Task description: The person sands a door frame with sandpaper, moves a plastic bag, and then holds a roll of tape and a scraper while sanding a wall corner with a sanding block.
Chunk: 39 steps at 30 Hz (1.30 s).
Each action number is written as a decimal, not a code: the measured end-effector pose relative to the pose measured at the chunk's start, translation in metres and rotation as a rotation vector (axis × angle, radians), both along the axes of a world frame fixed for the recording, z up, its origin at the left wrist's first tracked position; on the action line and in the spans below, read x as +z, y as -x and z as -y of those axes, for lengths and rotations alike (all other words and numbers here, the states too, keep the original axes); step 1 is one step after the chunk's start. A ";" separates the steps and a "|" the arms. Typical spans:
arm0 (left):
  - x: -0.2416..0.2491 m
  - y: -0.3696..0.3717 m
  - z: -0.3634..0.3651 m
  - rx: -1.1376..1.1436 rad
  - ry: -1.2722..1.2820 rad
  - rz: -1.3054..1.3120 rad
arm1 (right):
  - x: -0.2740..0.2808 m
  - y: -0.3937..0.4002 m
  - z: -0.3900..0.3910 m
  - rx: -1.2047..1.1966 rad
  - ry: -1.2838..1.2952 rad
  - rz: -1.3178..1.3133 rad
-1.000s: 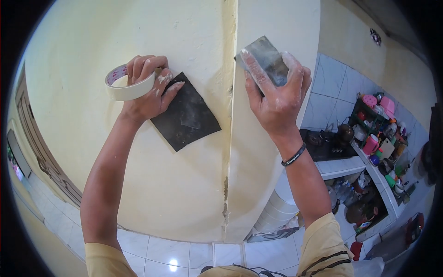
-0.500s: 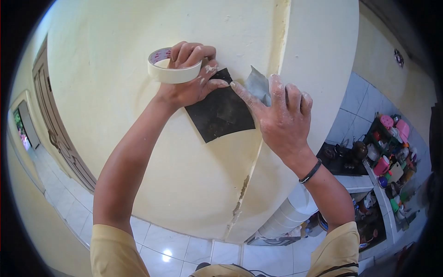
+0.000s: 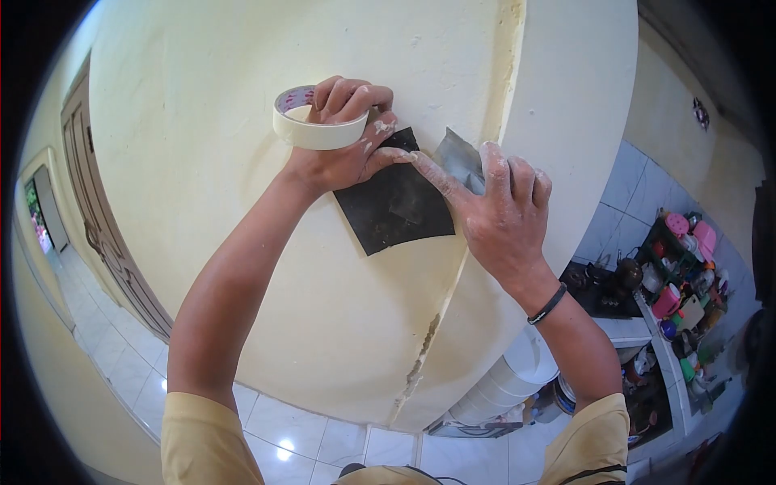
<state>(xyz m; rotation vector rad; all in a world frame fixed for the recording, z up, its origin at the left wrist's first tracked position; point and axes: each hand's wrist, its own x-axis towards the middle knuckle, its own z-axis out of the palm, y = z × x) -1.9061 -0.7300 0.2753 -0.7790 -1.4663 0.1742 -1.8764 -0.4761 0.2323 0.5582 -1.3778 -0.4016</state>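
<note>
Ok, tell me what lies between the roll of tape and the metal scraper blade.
In the head view, the dark sandpaper sheet lies there, pinned flat to the wall by the left hand, which holds the tape roll; the right hand holds the scraper blade.

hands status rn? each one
Left hand: closed on the masking tape roll, fingers through its core, thumb pressing the dark sandpaper sheet to the wall.
Right hand: holds a grey scraper blade, index finger on the sheet.

Bright daylight, sharp focus, fisheye warp (black corners)
</note>
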 end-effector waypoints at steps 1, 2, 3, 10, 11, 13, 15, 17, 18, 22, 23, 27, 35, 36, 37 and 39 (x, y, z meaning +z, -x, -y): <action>0.000 -0.001 0.000 -0.002 -0.004 0.005 | 0.000 0.000 0.000 -0.001 -0.002 0.004; 0.000 -0.001 0.000 -0.004 -0.007 0.010 | 0.000 -0.001 0.000 -0.006 -0.008 -0.007; 0.000 -0.001 0.000 -0.001 -0.006 0.009 | 0.000 -0.002 -0.001 -0.013 -0.014 -0.018; -0.001 0.003 0.000 -0.026 -0.006 0.028 | -0.004 -0.002 -0.003 0.027 -0.004 -0.007; -0.001 0.003 0.000 -0.039 -0.003 0.042 | -0.004 -0.003 -0.004 0.047 0.002 0.005; 0.000 0.000 -0.001 -0.017 -0.022 0.019 | -0.003 -0.006 -0.005 0.083 0.016 0.027; 0.001 -0.002 -0.005 -0.015 -0.034 0.014 | -0.004 -0.012 -0.009 0.156 0.051 0.089; 0.000 -0.002 -0.004 -0.036 -0.042 0.028 | 0.001 -0.019 -0.021 0.228 0.104 0.117; 0.000 -0.002 -0.005 -0.037 -0.046 0.032 | 0.005 -0.024 -0.027 0.272 0.136 0.118; 0.000 -0.003 -0.006 -0.031 -0.050 0.033 | 0.017 -0.031 -0.050 0.658 0.418 0.238; -0.001 -0.003 -0.006 -0.029 -0.045 0.023 | 0.018 -0.036 -0.055 0.841 0.568 0.335; -0.001 -0.004 -0.005 0.001 -0.035 0.016 | 0.025 -0.054 -0.065 1.526 0.935 0.959; -0.001 -0.003 -0.005 -0.014 -0.026 0.008 | 0.035 -0.056 -0.072 1.787 1.047 1.075; -0.001 -0.003 -0.005 -0.012 -0.028 0.013 | 0.033 -0.055 -0.072 1.741 1.051 1.048; -0.001 -0.003 -0.005 -0.009 -0.031 0.016 | 0.032 -0.052 -0.071 1.512 0.965 0.854; -0.001 -0.002 -0.005 -0.013 -0.025 0.006 | 0.031 -0.043 -0.066 1.053 0.773 0.480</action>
